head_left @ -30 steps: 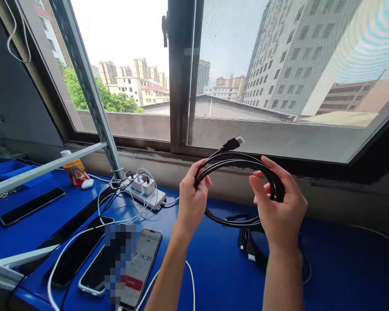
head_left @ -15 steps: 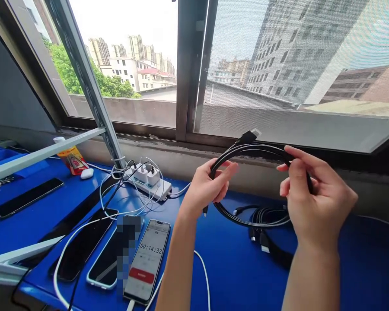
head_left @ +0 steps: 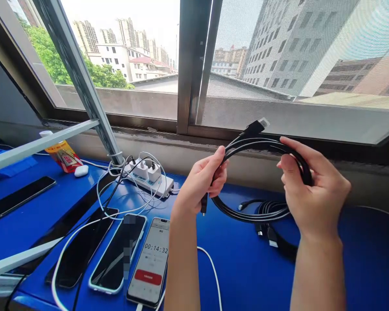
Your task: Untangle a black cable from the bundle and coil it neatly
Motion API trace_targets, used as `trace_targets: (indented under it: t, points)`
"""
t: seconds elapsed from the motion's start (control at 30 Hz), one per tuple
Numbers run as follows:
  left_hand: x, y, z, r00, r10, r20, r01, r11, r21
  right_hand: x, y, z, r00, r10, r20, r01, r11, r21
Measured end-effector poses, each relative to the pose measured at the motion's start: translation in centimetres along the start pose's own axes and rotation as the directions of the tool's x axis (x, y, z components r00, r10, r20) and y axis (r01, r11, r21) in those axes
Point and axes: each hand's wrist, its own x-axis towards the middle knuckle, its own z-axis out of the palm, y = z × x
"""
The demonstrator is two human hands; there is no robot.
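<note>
A black cable (head_left: 253, 214), wound into a loose loop, is held up between my two hands above the blue table. My left hand (head_left: 204, 177) is closed round the loop's left side, thumb on top. One plug (head_left: 258, 125) with a clear cap sticks up past that thumb, and a smaller connector (head_left: 204, 204) hangs below the left fingers. My right hand (head_left: 311, 185) grips the loop's right side between thumb and fingers. Beneath the loop, more coiled black cables (head_left: 272, 209) with pale-tipped plugs lie on the table, partly hidden by my right wrist.
Several phones lie to the left, among them a phone (head_left: 151, 263) with a timer showing. A white power strip (head_left: 149, 179) with tangled cords stands by the window wall. A metal frame (head_left: 81, 77) slants across the left. A yellow and red pouch (head_left: 63, 153) leans behind it.
My left thumb has straightened and now presses along the cable. My right hand has tilted slightly round the loop. The camera view has shifted a little.
</note>
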Motion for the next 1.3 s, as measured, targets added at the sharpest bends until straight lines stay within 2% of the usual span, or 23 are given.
trace_targets:
  t: [0.23, 0.43, 0.57, 0.7, 0.87, 1.0, 1.13, 1.23, 1.3]
  points:
    - [-0.5, 0.1, -0.5, 0.998, -0.012, 0.064, 0.013, 1.0, -0.004, 0.0, 1.0, 0.1, 0.996, -0.058, 0.068, 0.061, 0.997, -0.041]
    - [-0.3, 0.0, -0.3, 0.998, -0.001, -0.057, 0.006, 0.996, 0.086, 0.2, 0.9, 0.4, 0.994, -0.087, 0.07, 0.094, 0.991, -0.096]
    - [0.0, -0.3, 0.5, 0.986, 0.093, -0.141, -0.06, 0.973, 0.222, 0.0, 1.0, 0.7, 0.997, -0.065, 0.034, 0.07, 0.983, -0.169]
    - [0.1, -0.6, 1.2, 0.951, 0.236, -0.201, -0.148, 0.915, 0.375, -0.2, 1.0, 1.2, 0.997, -0.05, -0.051, 0.04, 0.983, -0.177]
    - [0.2, -0.8, 1.8, 0.953, 0.277, -0.12, -0.218, 0.907, 0.36, 0.0, 0.3, 1.0, 0.971, -0.154, -0.182, 0.115, 0.971, -0.209]
    - [0.3, -0.9, 2.3, 0.943, 0.321, -0.082, -0.273, 0.892, 0.36, 0.4, 0.0, 0.3, 0.959, -0.215, -0.182, 0.169, 0.956, -0.241]
    - [0.2, -0.8, 2.5, 0.947, 0.317, -0.046, -0.276, 0.881, 0.383, 0.8, 0.3, -0.2, 0.934, -0.281, -0.219, 0.236, 0.948, -0.213]
    - [0.0, -0.7, 2.8, 0.947, 0.321, -0.016, -0.288, 0.87, 0.399, 1.0, 0.4, -0.6, 0.933, -0.273, -0.236, 0.24, 0.957, -0.162]
    - [-0.2, -0.7, 3.0, 0.943, 0.332, 0.004, -0.307, 0.866, 0.395, 1.1, 0.5, -0.9, 0.948, -0.244, -0.203, 0.223, 0.967, -0.122]
